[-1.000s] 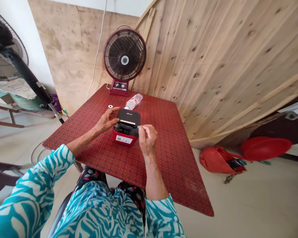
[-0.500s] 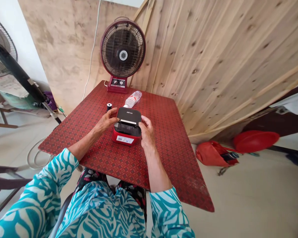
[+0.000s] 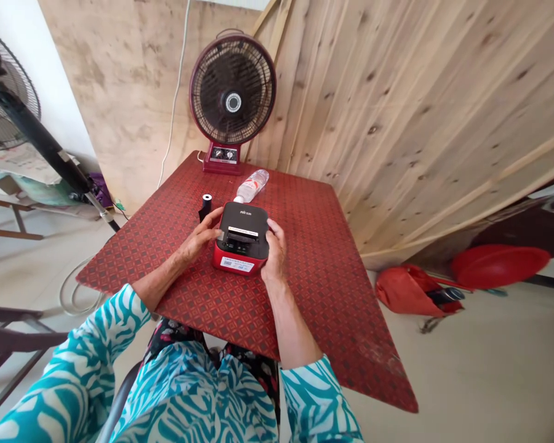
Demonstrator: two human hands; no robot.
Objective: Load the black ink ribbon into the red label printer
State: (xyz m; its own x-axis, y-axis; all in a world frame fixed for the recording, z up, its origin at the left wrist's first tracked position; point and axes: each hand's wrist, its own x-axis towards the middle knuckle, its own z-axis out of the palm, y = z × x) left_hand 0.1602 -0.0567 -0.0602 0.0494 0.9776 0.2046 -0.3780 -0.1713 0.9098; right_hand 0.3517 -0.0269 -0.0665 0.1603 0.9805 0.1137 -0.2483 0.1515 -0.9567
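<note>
A small red and black label printer (image 3: 244, 216) sits on the table (image 3: 305, 295), its black lid lying nearly flat. A whitish strip shows along the lid's slot, and a white sticker marks the red front. My left hand (image 3: 197, 239) is closed against the printer's left side, its thumb near the lid's front edge. On the opposite side, my right hand (image 3: 274, 251) grips the printer with bent fingers, partly hidden behind it. Just beyond my left fingers stands a small black roll (image 3: 206, 203) with a white end.
Behind the printer lies a clear plastic bottle (image 3: 253, 186). A dark red fan (image 3: 233, 101) stands at the table's back edge against the wooden wall (image 3: 373, 111). Right of the table, a red bag (image 3: 404, 292) and a red basin (image 3: 501, 266) are on the floor.
The printer's lid has come down from slightly raised to nearly flat. Both hands have stayed at its sides, with the fingers shifted slightly. The view has moved a little.
</note>
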